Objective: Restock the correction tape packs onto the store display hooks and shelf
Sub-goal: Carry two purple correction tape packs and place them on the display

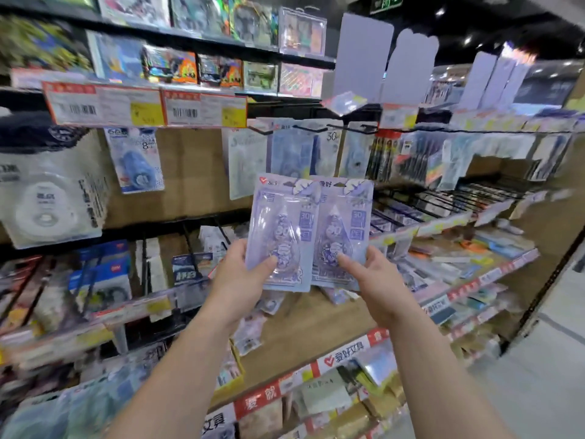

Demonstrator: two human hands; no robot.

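Crowded store shelves [332, 315], hands [243, 274] holding two correction tape packs [308, 232] side by side

Two bare forearms reach up and forward from the bottom of the view, converging toward the centre; the left hand [245, 274] is raised with its wrist straight, thumb laid across the front of the left pack [278, 236] and the fingers hidden behind it; the right hand [368, 277] mirrors it at about the same height, thumb pressed on the front of the right pack [340, 229] (its fingers are also out of sight behind the card); the two hands sit close together, not touching, each pinching its pack near the lower edge.
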